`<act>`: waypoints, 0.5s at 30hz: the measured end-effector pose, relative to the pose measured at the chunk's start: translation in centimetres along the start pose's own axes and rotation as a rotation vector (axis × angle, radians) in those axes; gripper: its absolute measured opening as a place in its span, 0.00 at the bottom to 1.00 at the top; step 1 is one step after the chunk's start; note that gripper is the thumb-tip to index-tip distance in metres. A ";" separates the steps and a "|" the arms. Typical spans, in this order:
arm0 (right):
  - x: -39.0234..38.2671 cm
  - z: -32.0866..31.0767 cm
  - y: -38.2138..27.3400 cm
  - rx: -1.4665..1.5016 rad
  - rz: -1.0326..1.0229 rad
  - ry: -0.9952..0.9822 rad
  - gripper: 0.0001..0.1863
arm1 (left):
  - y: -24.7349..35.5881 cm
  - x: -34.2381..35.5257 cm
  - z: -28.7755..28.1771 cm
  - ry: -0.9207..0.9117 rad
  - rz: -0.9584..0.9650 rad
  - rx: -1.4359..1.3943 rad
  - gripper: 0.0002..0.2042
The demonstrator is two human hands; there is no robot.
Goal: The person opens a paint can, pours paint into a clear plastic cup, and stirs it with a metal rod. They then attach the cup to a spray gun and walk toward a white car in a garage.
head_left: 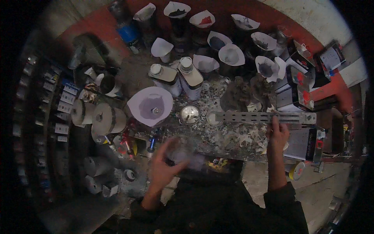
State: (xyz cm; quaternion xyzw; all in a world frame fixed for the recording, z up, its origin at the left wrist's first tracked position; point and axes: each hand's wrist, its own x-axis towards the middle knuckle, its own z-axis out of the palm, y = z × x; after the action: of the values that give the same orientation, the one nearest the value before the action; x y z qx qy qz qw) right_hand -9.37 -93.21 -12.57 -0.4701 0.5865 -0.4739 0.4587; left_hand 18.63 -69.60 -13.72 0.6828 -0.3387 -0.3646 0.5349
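Note:
My left hand (163, 165) is curved at the table's front edge, thumb and fingers round a see-through, pale cup (180, 153) smeared by motion. My right hand (277, 136) grips a long, flat grey metal bar with slots (249, 117) near its right end. The bar lies level above the right of the table, its left end over a small round pale lid or disc (213, 118). Between the hands, further back, stands an open round tin (190, 114) with a shiny inside. Left of it is a wide white paper cone strainer (136, 107), stained grey-purple inside.
Two white-capped rectangular cans (165, 74) stand behind the tin. Several stained paper strainers (231, 54) sit on containers at the back. More rectangular cans (290, 97) crowd the right. Lidded tubs (107, 119), spray guns (126, 143) and a shelf of labelled containers (64, 105) are left.

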 end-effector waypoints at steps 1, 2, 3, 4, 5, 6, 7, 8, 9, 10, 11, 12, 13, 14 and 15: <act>-0.1 0.6 -0.2 -0.093 -0.054 -0.046 0.23 | -1.9 -0.1 1.4 -0.013 0.014 0.043 0.38; -0.1 1.4 -0.2 -0.203 -0.110 -0.090 0.23 | -3.7 0.1 2.7 -0.004 0.001 0.073 0.38; -0.3 2.2 -0.1 -0.292 -0.165 -0.139 0.22 | -5.4 0.3 3.8 0.002 0.007 0.105 0.38; -0.4 3.1 0.1 -0.379 -0.218 -0.186 0.22 | -6.7 0.3 4.5 -0.006 -0.028 0.156 0.38; -0.6 4.0 0.5 -0.382 -0.296 -0.218 0.20 | -7.7 0.3 5.1 -0.003 0.008 0.126 0.37; -0.7 4.9 1.1 -0.386 -0.373 -0.250 0.19 | -8.4 0.3 5.5 -0.014 0.001 0.115 0.37; -0.6 5.5 1.6 -0.389 -0.453 -0.300 0.18 | -8.9 0.3 5.8 -0.031 -0.027 0.088 0.37; -0.4 6.1 2.1 -0.455 -0.478 -0.306 0.17 | -9.1 0.3 6.0 -0.035 -0.015 0.100 0.37; -0.2 6.9 2.7 -0.519 -0.505 -0.329 0.16 | -9.2 0.3 5.9 -0.045 -0.022 0.098 0.37; 0.1 7.4 3.3 -0.582 -0.531 -0.350 0.15 | -9.3 0.3 5.8 -0.059 -0.007 0.075 0.37; 0.2 7.7 3.8 -0.586 -0.530 -0.351 0.15 | -9.3 0.4 5.6 -0.078 -0.043 0.091 0.38; 0.3 8.1 4.3 -0.588 -0.529 -0.350 0.15 | -9.3 0.5 5.2 -0.101 -0.055 0.086 0.38; 0.4 8.4 4.7 -0.596 -0.517 -0.359 0.15 | -9.4 0.7 5.0 -0.104 -0.014 0.066 0.38; 0.5 8.6 5.1 -0.605 -0.528 -0.350 0.15 | -9.6 0.9 4.7 -0.122 -0.084 0.062 0.39; 0.5 8.9 5.4 -0.620 -0.528 -0.351 0.15 | -9.8 1.0 4.6 -0.119 -0.101 0.043 0.39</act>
State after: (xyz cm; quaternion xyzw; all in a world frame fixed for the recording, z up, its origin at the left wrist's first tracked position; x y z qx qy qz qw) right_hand -1.34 -94.20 -19.10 -0.7925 0.4739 -0.2897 0.2520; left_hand 15.90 -70.78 -24.16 0.6875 -0.3428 -0.4237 0.4799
